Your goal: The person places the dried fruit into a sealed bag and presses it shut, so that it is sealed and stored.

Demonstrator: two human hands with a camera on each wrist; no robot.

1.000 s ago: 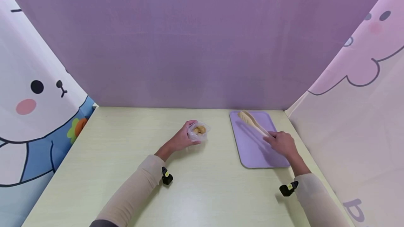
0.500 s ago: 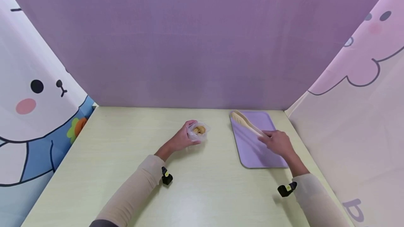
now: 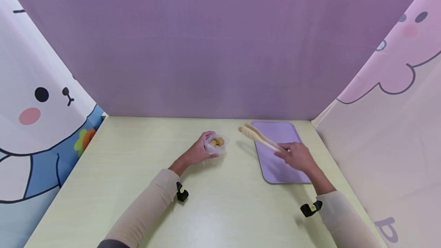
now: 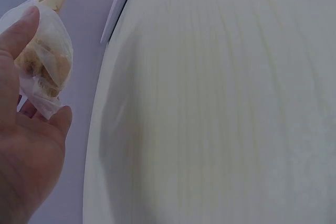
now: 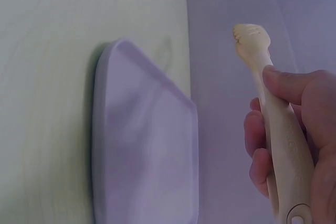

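Observation:
A clear plastic bag [image 3: 222, 149] with several yellow-brown pieces [image 3: 217, 142] inside is held up by my left hand [image 3: 198, 152], thumb on one side and fingers on the other. In the left wrist view the bag [image 4: 59, 59] hangs above the table, its film gathered near the fingers. My right hand [image 3: 296, 157] grips a pair of beige tongs [image 3: 258, 136] by the handles. The slotted tips of the tongs [image 5: 253, 39] point toward the bag, a short gap to its right and raised over the table. In the right wrist view the thumb lies along one handle.
A lilac tray [image 3: 275, 175] lies under the right hand at the back right of the pale table [image 3: 220, 209]. A purple panel [image 3: 220, 49] stands behind the table, and printed cloth walls [image 3: 389, 141] close off both sides.
My right hand has moved left, carrying the tongs from over the tray to past its left edge, nearer the bag. The left hand and bag stay in place.

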